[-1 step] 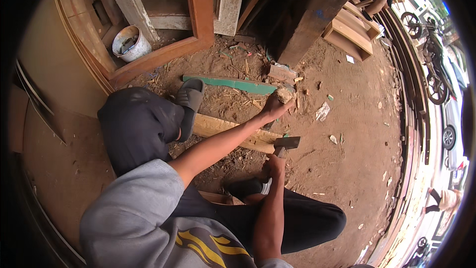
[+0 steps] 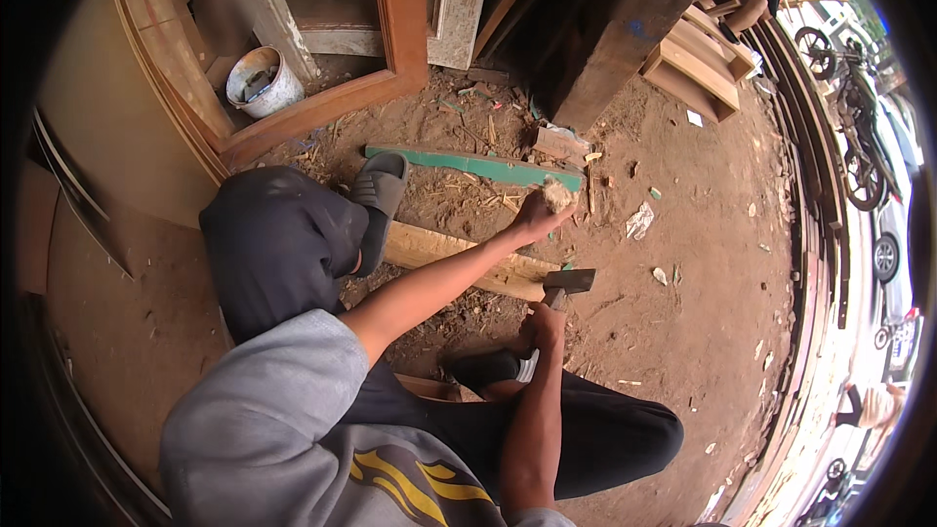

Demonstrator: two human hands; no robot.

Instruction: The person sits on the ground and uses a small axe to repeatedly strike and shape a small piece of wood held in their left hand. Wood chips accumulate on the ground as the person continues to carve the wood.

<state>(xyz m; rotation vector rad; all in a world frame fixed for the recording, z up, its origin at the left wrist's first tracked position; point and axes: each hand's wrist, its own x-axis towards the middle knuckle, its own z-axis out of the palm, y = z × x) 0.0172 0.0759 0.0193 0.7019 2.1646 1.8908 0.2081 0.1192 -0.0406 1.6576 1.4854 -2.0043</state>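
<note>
My left hand [image 2: 539,219] is closed around a chisel [image 2: 557,197] whose wooden butt is frayed and mushroomed; its blade is hidden beneath the hand. It is held above the gap between a green-painted board [image 2: 468,165] and a bare wooden beam [image 2: 439,252]. Nearer to me, my right hand [image 2: 543,326] grips the handle of a hammer [image 2: 570,280] with a dark, blocky head. That head is beside the beam's right end, apart from the chisel. My left foot, in a grey slide sandal [image 2: 381,185], rests at the beam's left part.
Wood chips and scraps litter the dirt floor [image 2: 625,351]. A white bucket [image 2: 264,83] stands by an orange-brown wooden frame [image 2: 332,102] at the far left. A thick post [image 2: 625,49] rises beyond the green board. At far right, a person sits near wooden boxes [image 2: 698,68] and long planks [image 2: 810,195].
My left hand has moved slightly toward me with the chisel, uncovering more of the green board's right end. The hammer stays almost in place. The whole view has shifted a little.
</note>
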